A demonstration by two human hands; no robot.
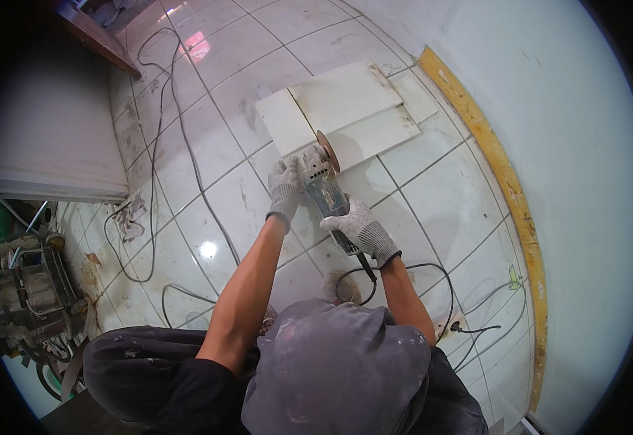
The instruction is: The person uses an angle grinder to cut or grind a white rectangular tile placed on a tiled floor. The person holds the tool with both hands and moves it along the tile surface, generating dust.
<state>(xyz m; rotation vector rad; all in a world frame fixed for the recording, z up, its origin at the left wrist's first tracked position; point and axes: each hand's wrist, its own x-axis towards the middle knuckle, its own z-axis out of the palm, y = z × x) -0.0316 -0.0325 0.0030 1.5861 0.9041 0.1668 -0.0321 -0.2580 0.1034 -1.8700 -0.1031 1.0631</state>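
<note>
At frame center, the right hand (363,226) grips a grinder (326,197), apparently for control; the left hand (284,188), hold unclear, sits beside its head.

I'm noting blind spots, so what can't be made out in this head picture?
Head view: part of the dark teal angle grinder, covered by the grey knit-gloved right hand.
Head view: whether the grey knit-gloved left hand grips anything; its back hides the palm.
Head view: the outer side of the dusty metal machinery, lost in dark rim.
</note>
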